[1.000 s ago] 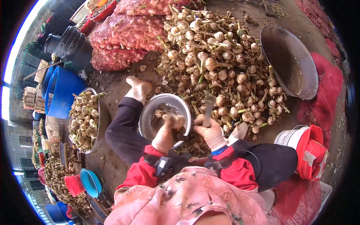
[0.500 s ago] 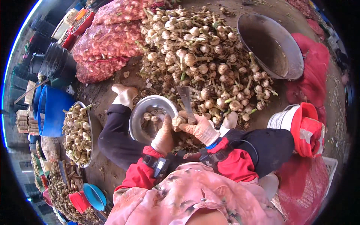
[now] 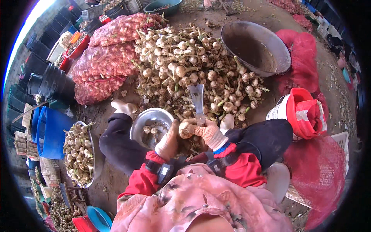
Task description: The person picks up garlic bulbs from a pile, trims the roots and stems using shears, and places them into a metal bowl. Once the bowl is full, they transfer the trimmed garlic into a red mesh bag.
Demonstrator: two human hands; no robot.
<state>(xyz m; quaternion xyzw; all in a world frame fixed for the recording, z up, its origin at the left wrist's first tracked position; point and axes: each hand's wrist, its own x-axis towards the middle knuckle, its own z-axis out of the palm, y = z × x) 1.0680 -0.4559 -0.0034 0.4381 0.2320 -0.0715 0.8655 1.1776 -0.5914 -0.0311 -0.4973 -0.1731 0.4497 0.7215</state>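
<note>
My left hand, in a pale work glove, is closed around the side of a garlic bulb; its fingers are partly hidden below. My right hand, gloved too, grips a knife with a broad metal blade pointing away from me. The thumb side of that hand presses against the same bulb. Just beyond my left hand sits a shiny metal bowl with a few trimmed bulbs and scraps in it. A big heap of garlic with stalks lies in front of both hands.
Pink net sacks of garlic lie at the far left. Left of my leg stands a basin heaped with bulbs, beside a blue tub. A wide metal basin leans at far right; a red-lined bucket stands by my right knee.
The view has shifted, showing more of the far floor. The knife blade has swung more upright, and the bulb between my hands has turned to show a smoother, paler side.
</note>
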